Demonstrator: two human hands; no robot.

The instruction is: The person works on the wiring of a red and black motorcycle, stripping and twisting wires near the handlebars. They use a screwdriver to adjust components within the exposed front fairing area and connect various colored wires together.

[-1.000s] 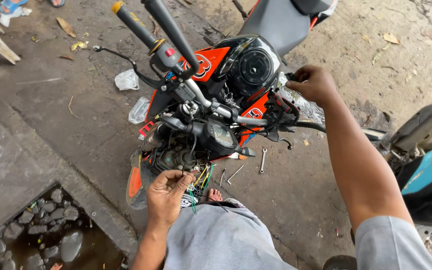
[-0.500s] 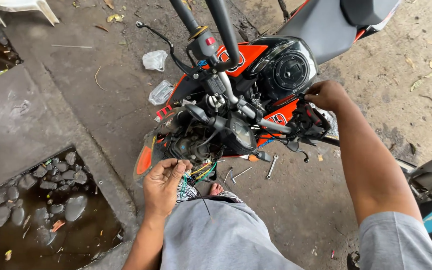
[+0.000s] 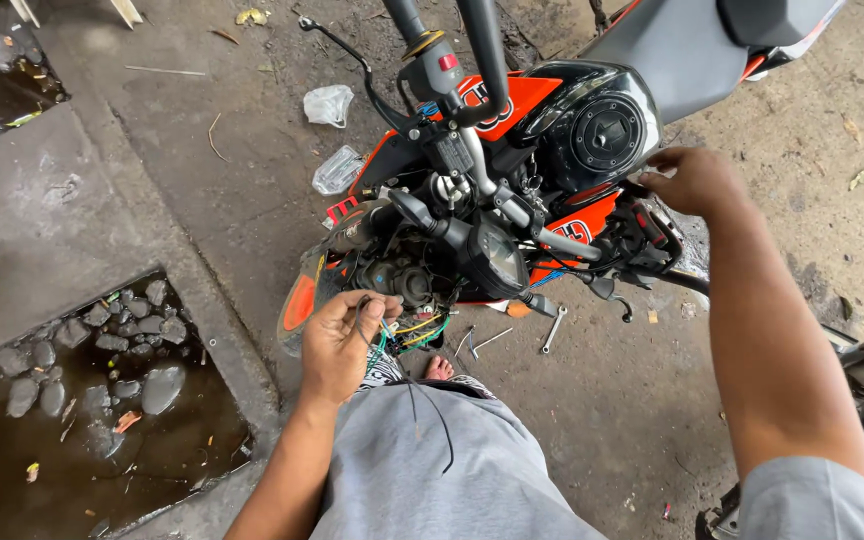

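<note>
Sorting the loose wiring at the front of an orange and black motorcycle

The left hand (image 3: 337, 345) is pinching a thin black wire (image 3: 422, 400) from the loose bundle of green, yellow and black wires (image 3: 407, 335) hanging under the round headlight housing, just above the grey-clad knee; it is best working with one strand drawn gently clear of the rest, kept slack so no connector is strained, while the right hand (image 3: 692, 180) is closing on the orange and black motorcycle (image 3: 552, 150) beside the glossy black fuel tank (image 3: 602, 125), bracing the machine so that it is not tipping; silver spanners (image 3: 552, 330) are lying on the concrete floor (image 3: 152, 200) near the bare foot; against the earlier frame, the view is sitting lower and closer, and both hands are staying where they were
</note>
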